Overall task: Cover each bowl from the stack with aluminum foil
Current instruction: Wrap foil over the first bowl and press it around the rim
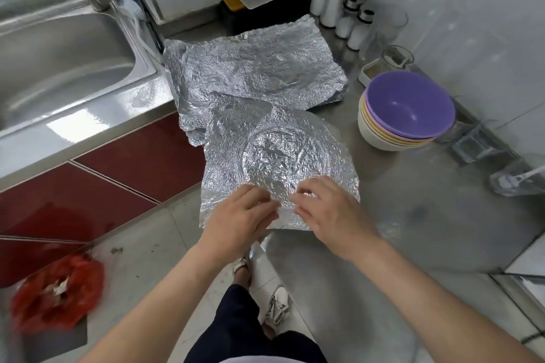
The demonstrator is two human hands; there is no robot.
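**Both hands at near edge of foil sheet**

Left hand (pixel 244 215) and right hand (pixel 327 212) sit close together, fingertips facing each other; both have curled fingers pinching the near edge of a crumpled foil sheet (pixel 280 153); a small fold of foil is raised between them. The sheet lies on the steel tabletop (pixel 413 200) just beyond the hands, its near left corner hanging over the tabletop edge; a round bowl-sized imprint shows in its middle; cannot tell whether a bowl sits under it. Farther beyond the hands, a pile of more foil (pixel 253 68), partly overlapped by the sheet. Beyond and right of the right hand, apart from the sheet, the stack of bowls (pixel 407 115), upright, purple bowl on top, pink, yellow and white rims below. Behind the stack a glass jar (pixel 396 57); farther back, white-filled shakers (pixel 358 23); tag on the tall bottle too blurred to read. Far left of the left hand a steel sink (pixel 59 53); below left, a red bag (pixel 56 289) on the floor.
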